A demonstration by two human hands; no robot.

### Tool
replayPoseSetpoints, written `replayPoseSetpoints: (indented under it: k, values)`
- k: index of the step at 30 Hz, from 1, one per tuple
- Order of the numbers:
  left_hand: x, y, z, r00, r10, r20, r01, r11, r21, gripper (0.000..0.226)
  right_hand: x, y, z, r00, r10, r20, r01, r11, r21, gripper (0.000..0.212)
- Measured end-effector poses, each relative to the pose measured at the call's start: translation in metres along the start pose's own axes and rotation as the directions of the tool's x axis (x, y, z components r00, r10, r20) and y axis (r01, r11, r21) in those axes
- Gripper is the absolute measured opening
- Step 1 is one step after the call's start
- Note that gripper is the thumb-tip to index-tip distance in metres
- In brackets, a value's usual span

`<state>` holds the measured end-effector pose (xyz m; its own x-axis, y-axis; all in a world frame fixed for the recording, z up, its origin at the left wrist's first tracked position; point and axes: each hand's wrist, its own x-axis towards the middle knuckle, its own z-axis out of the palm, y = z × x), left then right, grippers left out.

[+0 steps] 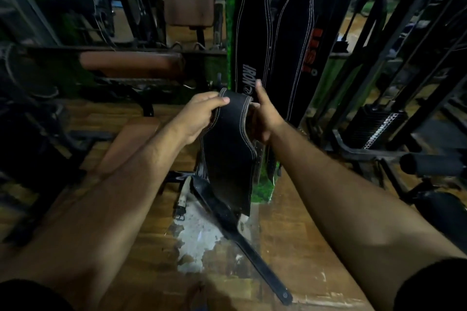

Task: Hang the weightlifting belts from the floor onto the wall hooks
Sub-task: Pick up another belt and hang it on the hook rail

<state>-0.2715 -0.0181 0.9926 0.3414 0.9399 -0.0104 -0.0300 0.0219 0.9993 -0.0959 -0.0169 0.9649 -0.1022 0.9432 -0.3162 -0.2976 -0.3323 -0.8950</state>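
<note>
The wide black leather belt with pale stitched edges (227, 149) looks matt and faintly grained. The brown wood-patterned floor (298, 235) shines slightly, its finish worn to rough grey patches. The black metal machine frame (353, 151) is dull.

The wooden floor (290, 247) has a worn patch (199, 232) where grey-white shows through the boards. A black belt (242, 235) lies flat across this patch, its narrow strap end pointing toward the viewer. Just left of it rests a buckle (181, 209).
</note>
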Motion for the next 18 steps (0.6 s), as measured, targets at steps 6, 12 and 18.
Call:
replayPoseSetpoints:
  k: [6, 12, 18]
  values:
    - [-0.008, -0.006, -0.004, 0.981, -0.188, 0.055, 0.179, 0.973, 0.144, 0.024, -0.014, -0.034, 0.017, 0.977, -0.14, -0.162, 0.134, 0.99, -0.045, 0.009]
    - [0.008, 0.018, 0.008, 0.998, -0.044, -0.038, 0.049, 0.987, 0.154, 0.006, -0.024, -0.045, 0.011, 0.946, -0.323, -0.036, 0.314, 0.937, -0.154, 0.027]
    - [0.011, 0.037, 0.013, 0.995, 0.085, 0.049, -0.095, 0.961, 0.258, 0.015, -0.033, -0.085, 0.021, 0.943, -0.333, -0.015, 0.333, 0.942, -0.034, 0.017]
